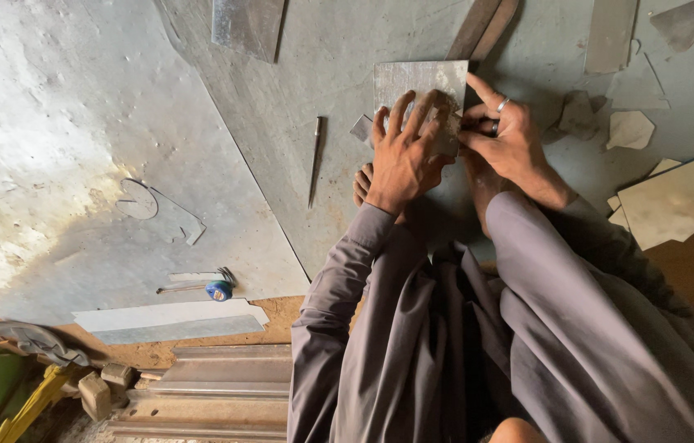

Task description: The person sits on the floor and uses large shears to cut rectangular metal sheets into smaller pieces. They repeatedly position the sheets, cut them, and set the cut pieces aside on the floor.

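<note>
Hidden under the left hand (402, 156): the near edge of a small grey rectangular metal plate (416, 82), lying flat on a large sheet of metal (281, 107) on the floor, far from the body and just right of centre. Left fingers (400, 111) spread wide and pressed flat on the plate's near half, holding it down. Right hand (507, 135) just beside, at the plate's right edge, fingers curled narrow and pinched together around something too small and too covered to make out; forefinger stretched up along the plate's right side, a ring on one finger. Hard to tell whether a marking tool sits in that pinch. Partly covered by the left wrist: bare toes (361, 182) on the sheet. Small grey offcut (361, 129) peeking out at the plate's left corner, mostly hidden. Left of the hands and apart from them, a thin dark pointed tool (316, 160) lying on the sheet. Nearer and further left, a blue-capped tool (217, 289), blurred. Right side, pale sheet scraps (675, 201), cut off by the frame edge. Near left corner, yellow and green objects cropped and unclear. Grey sleeves filling the near foreground.
</note>
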